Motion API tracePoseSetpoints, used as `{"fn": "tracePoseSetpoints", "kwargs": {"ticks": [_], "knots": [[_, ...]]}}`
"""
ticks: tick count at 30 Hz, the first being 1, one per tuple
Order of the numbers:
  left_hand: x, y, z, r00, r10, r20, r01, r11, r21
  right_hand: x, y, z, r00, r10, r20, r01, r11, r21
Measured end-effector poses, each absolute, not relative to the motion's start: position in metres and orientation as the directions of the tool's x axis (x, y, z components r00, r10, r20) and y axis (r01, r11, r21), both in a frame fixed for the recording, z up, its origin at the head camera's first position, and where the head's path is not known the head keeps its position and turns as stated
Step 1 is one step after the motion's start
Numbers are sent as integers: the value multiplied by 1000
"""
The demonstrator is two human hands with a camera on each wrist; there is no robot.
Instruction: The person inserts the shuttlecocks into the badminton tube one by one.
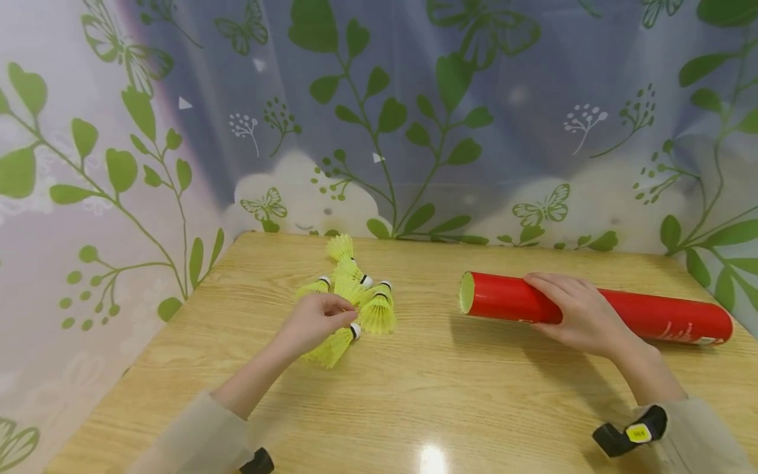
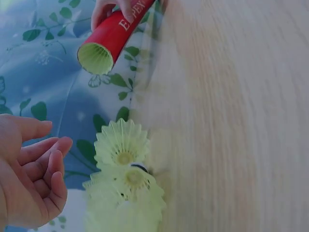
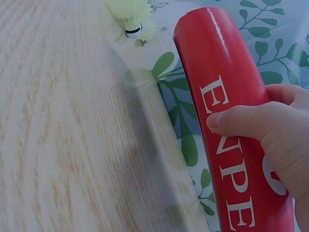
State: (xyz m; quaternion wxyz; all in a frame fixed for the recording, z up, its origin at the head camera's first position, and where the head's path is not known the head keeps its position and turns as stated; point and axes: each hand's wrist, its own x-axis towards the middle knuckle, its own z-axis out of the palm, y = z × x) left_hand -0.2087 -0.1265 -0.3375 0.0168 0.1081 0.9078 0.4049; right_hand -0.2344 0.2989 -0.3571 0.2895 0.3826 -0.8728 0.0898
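Firstly, one red tube [image 1: 657, 316], right half of the head frame; right hand [image 1: 577, 316] clamped over it left of its middle, thumb and fingers on opposite sides, the longer length running to the right; open end at centre right, facing left; shadow on the wood-grain table [image 1: 414, 382] beneath; surface glossy, large white capitals along the side, partly covered by the thumb in the right wrist view; ribbed yellow-green interior at the mouth. Secondly, yellow shuttlecocks [image 1: 379, 315], clustered left of centre, skirts flared, caps white with a dark band, lying at varied angles; left hand [image 1: 316, 322] just over them, fingers loosely bent, thumb apart from them in the left wrist view, grasping nothing.
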Motion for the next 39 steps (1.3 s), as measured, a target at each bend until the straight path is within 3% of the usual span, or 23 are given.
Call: {"fn": "tracePoseSetpoints", "kwargs": {"ticks": [12,26,39], "knots": [[-192,-153,-347,-983,178,48,160,693,703,-233,299,-359,-555,-611,565,-709,702,63],[-190,-152,-354,-989,132,62,140,733,666,-233,298,-360,-561,-613,557,-707,704,63],[-193,-152,-353,-995,87,44,92,676,731,-233,299,-361,-563,-611,557,-701,710,70]]}}
